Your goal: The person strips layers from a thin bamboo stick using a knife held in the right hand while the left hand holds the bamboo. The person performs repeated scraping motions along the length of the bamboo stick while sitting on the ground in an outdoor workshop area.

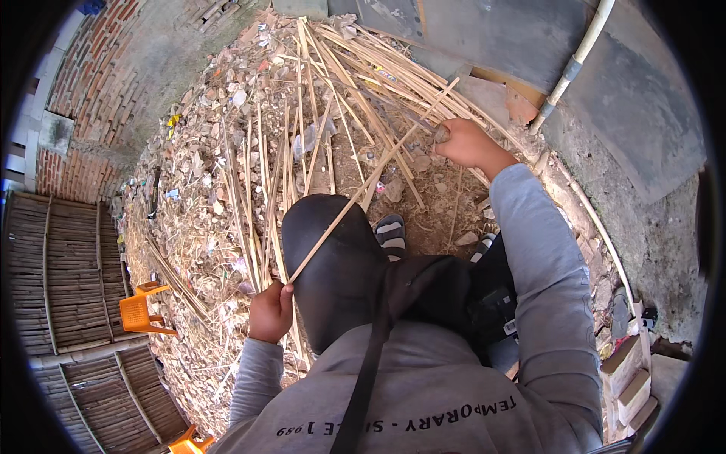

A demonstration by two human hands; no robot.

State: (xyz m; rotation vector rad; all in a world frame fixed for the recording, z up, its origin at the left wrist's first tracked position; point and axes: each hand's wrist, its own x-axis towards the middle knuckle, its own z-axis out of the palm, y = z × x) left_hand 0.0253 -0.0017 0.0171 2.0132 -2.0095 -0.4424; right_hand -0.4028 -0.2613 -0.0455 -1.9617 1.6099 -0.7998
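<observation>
My left hand (270, 312) is closed round the near end of a long pale bamboo strip (344, 215). The strip slants up to the right, across a smooth black rounded surface in front of my body, and its far end passes just beyond my right hand (469, 145). That hand is shut round the grip of what looks like a knife (442, 134); its narrow dark blade points up to the left, close to the strip. Whether blade and strip touch, I cannot tell. Many loose strips (355, 68) fan out on the ground ahead and to the left.
Rubble and litter (204, 189) cover the ground. An orange plastic chair (140, 309) stands at left near a bamboo-slat panel (72, 265). Grey sheets (522, 38) and a pale pole (576, 64) lean at upper right. My sandalled foot (391, 236) is below the strip.
</observation>
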